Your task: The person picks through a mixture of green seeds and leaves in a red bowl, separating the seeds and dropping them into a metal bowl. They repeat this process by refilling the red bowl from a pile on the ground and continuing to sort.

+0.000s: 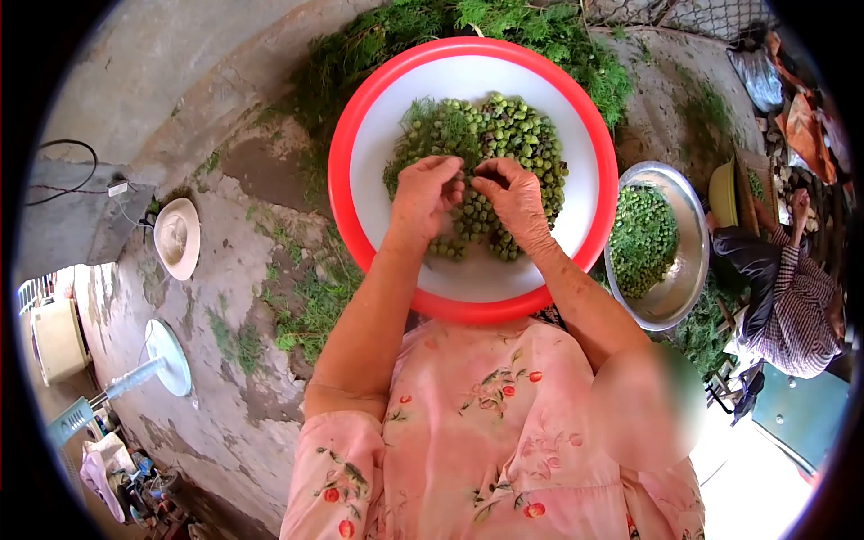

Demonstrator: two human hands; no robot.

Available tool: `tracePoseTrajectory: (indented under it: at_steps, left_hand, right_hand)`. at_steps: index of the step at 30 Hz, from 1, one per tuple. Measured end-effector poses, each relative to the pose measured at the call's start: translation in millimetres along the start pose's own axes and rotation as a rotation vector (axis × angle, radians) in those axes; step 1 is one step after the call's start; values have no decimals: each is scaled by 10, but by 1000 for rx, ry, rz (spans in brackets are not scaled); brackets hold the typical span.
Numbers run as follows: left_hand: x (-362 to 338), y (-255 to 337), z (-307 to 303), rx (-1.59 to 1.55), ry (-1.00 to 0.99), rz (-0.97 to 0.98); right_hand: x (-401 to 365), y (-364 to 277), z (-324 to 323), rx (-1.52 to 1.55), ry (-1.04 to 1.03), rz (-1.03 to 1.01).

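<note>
A white basin with a wide red rim (360, 236) is in front of my torso. Small round green fruits (517, 126), some with dark patches, are heaped inside it, with feathery green sprigs (441, 126) on the heap's left part. Over the middle of the heap, my left hand (427, 196) has its fingers curled and thumb pressed to them. Close beside it, my right hand (517, 200) pinches thumb against forefinger, fingertips pointing at the left hand. Whatever the fingertips hold is too small or hidden to name.
At right stands a metal bowl (691, 270) with green fruits and sprigs. Beyond it sits another person in a checked sleeve (801, 310). Cut green branches (598, 67) lie behind the basin. A hat (176, 238) and a pale blue fan stand (167, 357) are at left.
</note>
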State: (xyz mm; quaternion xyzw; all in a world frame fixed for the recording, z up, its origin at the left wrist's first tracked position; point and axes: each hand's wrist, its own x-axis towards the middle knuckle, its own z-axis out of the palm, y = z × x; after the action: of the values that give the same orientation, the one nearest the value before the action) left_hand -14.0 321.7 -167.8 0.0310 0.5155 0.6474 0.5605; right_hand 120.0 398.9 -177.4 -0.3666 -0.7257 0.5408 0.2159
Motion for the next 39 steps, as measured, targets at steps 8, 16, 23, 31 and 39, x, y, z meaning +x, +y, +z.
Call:
tracePoseTrajectory:
  at_steps: [8,16,23,31,39]
  left_hand:
    - [46,102,-80,-186,135,49]
    - [32,92,-94,-208,149,21]
    - [9,82,-93,-187,127,10]
    - [-3,86,-76,-121,123,-6]
    - [-48,31,12,97,113,-91]
  right_hand:
    - [-129,151,99,-667,-427,-297]
    - [-123,100,-26,-590,-337,-271]
    - [-192,147,126,-886,-467,-256]
    - [-191,78,1,-578,-283,-239]
    - [-88,-5,-99,-149,86,-148]
